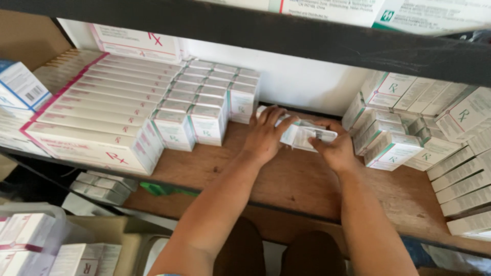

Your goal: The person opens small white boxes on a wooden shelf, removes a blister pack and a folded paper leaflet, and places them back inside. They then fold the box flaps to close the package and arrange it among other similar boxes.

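From the head view, both hands are on a small stack of white boxes (302,134) that rests on the wooden shelf (307,184), close to the white back wall (302,82). The left hand (266,134) lies over the left end of the stack with its fingers bent down around it. The right hand (335,148) holds the right end, thumb on top and fingers closed under the edge. Both hands are clamped on the stack.

Some things are hard to see. The hands cover much of the stack, so I cannot tell how many boxes are in it. A dark beam (307,36) runs across the top and hides the upper wall. More boxes sit above it, but they are cut off. The pile at the right edge is cut off too. The blue and white box (20,87) at the far left shows only in part.

The shelf is brown wood, and the part near the hands is bare. On the left stand long pink boxes (97,117) in rows, and just beside them are small green boxes (204,105). On the right more green boxes (394,128) lean in a loose heap, with long white ones stacked below. Under the shelf there is a green thing (161,190) that I cannot make out, and more boxes in a clear tub (30,240) at the lower left. The person's knees show at the bottom.
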